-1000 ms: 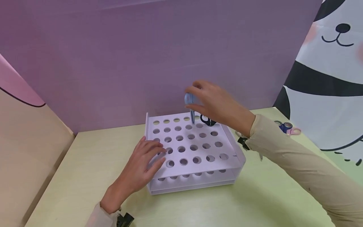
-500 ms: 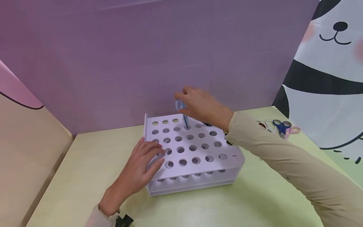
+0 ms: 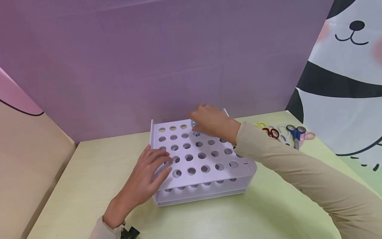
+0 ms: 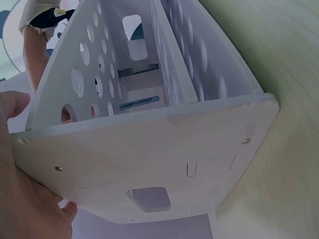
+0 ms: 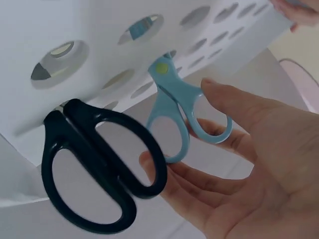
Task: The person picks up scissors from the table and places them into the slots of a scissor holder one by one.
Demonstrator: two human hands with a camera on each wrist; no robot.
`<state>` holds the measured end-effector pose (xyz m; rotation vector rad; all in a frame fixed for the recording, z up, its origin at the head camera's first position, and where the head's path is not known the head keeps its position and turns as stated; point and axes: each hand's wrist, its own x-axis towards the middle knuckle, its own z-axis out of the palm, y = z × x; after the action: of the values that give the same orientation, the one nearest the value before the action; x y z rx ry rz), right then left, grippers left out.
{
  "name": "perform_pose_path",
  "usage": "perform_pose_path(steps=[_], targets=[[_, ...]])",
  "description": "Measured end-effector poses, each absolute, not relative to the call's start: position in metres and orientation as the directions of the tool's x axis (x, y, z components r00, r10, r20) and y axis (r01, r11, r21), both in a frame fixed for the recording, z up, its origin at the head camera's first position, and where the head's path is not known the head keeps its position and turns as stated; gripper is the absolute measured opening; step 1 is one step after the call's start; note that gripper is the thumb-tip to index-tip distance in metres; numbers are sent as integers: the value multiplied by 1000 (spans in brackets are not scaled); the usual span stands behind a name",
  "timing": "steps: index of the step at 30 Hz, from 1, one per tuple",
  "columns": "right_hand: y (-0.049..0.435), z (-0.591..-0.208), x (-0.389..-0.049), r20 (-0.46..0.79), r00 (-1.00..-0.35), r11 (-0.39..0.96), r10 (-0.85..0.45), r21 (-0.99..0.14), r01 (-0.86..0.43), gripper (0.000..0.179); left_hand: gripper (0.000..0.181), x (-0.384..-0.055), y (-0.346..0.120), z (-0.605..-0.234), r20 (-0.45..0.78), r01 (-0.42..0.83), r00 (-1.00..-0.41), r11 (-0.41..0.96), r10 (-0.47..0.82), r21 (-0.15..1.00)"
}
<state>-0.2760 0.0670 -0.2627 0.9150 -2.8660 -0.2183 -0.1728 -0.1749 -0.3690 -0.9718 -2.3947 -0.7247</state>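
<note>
A white rack [image 3: 195, 179] with rows of round holes stands on the table. My left hand [image 3: 152, 169] rests on its left edge, fingers over the top; the left wrist view shows part of this hand [image 4: 30, 204] beside the side panel. At the back row, my right hand [image 3: 212, 121] holds light blue scissors [image 5: 172, 99] by the handle loops, thumb on one loop and fingers behind. Their blades go down into a hole. Right beside them, dark-handled scissors [image 5: 94, 164] stand in another hole; in the head view my right hand and sleeve hide them.
Several scissors lie on the table right of the rack, among them a red-handled pair [image 3: 271, 132], a blue-handled pair [image 3: 296, 132] and a pink-handled pair [image 3: 307, 136]. A purple wall [image 3: 119, 73] rises behind the rack.
My right hand has moved left and then down with the light blue scissors, whose blades have sunk into the rack's hole. The left hand has stayed in place.
</note>
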Motion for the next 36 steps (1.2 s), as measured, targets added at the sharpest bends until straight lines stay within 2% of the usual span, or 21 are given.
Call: perform_pose_path(steps=[7,12,22,29,36], targets=[[57,-270,-267,90,-800,783,-594,295,-548,29,24,-172,-175,-368,576,729,-654,614,491,304],[55,-273,-262,105,-799,778,-592,331,-534,28,24,-172,-174,-369,574,727,-656,615,491,305],[49,-282,-254,220,-770,767,-598,437,-470,13,22,-173,-174,-369,594,737,-642,605,485,302],[53,-280,-254,79,-809,748,-583,441,-496,31,23,-173,-174,-369,584,734,-649,603,487,313],[61,-274,-259,127,-797,779,-591,347,-522,18,23,-173,-174,-369,574,724,-660,613,484,315]])
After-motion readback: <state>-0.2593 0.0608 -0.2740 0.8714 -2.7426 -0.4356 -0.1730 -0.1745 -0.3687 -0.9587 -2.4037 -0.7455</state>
